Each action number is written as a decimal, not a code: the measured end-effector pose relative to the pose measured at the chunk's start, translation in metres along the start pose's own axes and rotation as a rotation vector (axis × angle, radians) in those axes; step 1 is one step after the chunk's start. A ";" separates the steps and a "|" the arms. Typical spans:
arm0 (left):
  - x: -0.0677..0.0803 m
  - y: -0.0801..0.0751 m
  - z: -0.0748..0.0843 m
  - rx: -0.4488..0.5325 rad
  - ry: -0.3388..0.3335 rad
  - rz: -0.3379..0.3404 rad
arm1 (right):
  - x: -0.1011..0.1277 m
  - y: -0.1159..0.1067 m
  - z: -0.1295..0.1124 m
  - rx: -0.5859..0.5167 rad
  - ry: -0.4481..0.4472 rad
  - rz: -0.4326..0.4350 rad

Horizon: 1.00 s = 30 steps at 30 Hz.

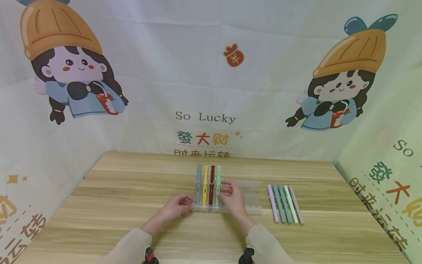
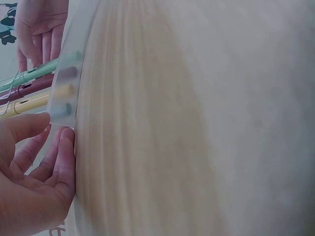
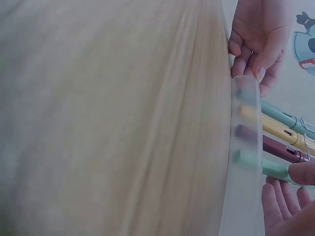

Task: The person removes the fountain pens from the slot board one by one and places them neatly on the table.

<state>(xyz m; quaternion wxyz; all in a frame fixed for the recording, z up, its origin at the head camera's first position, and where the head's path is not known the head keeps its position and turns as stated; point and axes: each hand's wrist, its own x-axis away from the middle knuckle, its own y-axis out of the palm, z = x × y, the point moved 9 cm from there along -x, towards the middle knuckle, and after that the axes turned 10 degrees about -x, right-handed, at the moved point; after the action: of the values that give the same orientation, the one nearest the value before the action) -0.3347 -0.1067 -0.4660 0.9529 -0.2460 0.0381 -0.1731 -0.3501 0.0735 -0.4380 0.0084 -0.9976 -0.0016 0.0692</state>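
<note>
Standing upright in a translucent pen rack [image 1: 245, 196] at the centre of the head view are four pens: a grey-blue pen [image 1: 199, 183], a yellow pen [image 1: 205, 184], a dark red pen [image 1: 211, 184] and a mint green pen [image 1: 218, 184]. The right hand [image 1: 232, 198] is reaching in from the lower middle of the frame, its thumb and fingers pinching the mint green pen low on its barrel; the right wrist view is showing a fingertip [image 3: 301, 173] lying on that pen. The left hand [image 1: 178, 206] is sitting just left of the rack, palm turned inward, its loosely curved fingers [image 2: 63, 147] touching the rack's near left end without wrapping it. Lying flat on the desk [image 1: 115, 205], right of the rack and apart from it, is a row of five pastel pens [image 1: 285, 203].
</note>
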 end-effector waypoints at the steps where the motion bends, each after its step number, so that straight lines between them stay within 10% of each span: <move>1: 0.000 0.000 -0.001 0.001 -0.006 0.002 | 0.000 0.000 0.001 0.004 0.002 0.002; 10: 0.001 -0.001 0.000 0.035 0.097 0.000 | -0.002 -0.001 0.000 0.021 -0.022 0.020; 30: 0.002 -0.001 0.002 0.000 -0.003 0.006 | -0.004 -0.018 -0.025 -0.080 -0.091 0.063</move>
<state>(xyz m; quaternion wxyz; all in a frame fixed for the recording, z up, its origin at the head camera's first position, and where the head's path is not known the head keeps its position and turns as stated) -0.3332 -0.1072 -0.4642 0.9535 -0.2460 0.0376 -0.1700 -0.3509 0.0908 -0.4128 -0.0336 -0.9925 0.0268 0.1147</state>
